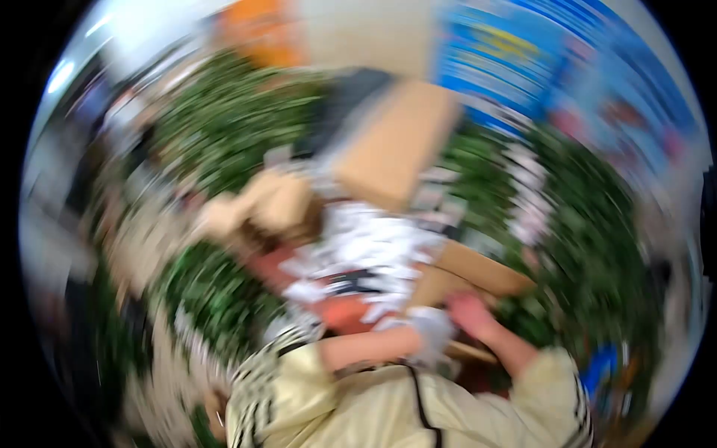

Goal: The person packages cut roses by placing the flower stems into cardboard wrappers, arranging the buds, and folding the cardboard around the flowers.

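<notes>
My left hand (pixel 433 332), in what looks like a white glove, reaches across my body to the near side of an open cardboard box (pixel 437 287). Beside it, my right hand (pixel 469 312), reddish in colour, is at the box's inner edge. Motion blur smears the fingers of both hands, so their grip and anything inside it cannot be made out. The box stands tilted, with a raised flap (pixel 485 267). To its left, a heap of small white pieces (pixel 366 246) covers a red surface (pixel 343 315).
A large closed cardboard box (pixel 399 142) lies behind the white heap, with another open carton (pixel 280 201) to its left. Piles of green leafy stems (pixel 231 112) surround the work area. More greenery (pixel 590 239) rises on the right, below a blue printed banner (pixel 500 60).
</notes>
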Tool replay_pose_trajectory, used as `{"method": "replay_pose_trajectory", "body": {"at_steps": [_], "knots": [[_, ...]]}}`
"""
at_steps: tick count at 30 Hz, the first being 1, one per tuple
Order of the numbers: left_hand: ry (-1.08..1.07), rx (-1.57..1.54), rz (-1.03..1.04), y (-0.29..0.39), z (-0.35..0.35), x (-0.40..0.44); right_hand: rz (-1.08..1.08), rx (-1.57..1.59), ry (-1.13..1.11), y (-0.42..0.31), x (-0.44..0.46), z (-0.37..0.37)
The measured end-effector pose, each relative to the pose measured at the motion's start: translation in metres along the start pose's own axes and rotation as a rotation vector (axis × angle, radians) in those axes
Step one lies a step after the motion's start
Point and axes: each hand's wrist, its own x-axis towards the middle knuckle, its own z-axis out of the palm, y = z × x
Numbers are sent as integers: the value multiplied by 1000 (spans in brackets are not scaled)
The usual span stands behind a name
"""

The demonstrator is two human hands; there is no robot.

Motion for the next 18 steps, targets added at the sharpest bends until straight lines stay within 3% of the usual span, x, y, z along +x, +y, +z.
{"method": "replay_pose_trajectory", "body": {"at_steps": [1,3,4,6,8,10,12,14,16,17,18], "knots": [[-158,51,113,28,-40,20,59,-63,0,20,-51,3],[104,48,38,-6,39,31,155,23,145,-18,-21,11],[239,83,87,-13,42,11,213,81,211,-32,-2,21],[114,124,-58,-14,20,23,266,115,89,-11,13,12],[177,-62,-85,-18,48,16,301,233,134,-24,12,22],[62,-79,-138,-7,29,13,259,283,50,-15,9,13],[173,-31,-155,-3,20,17,238,309,15,-7,10,0],[126,2,-166,-6,21,17,254,299,-89,-7,13,-8],[375,55,-109,-5,35,23,230,317,-1,-3,10,13],[310,34,-152,-3,31,22,209,327,100,-1,9,12],[176,3,-152,-3,22,23,239,371,25,4,12,10]]}}
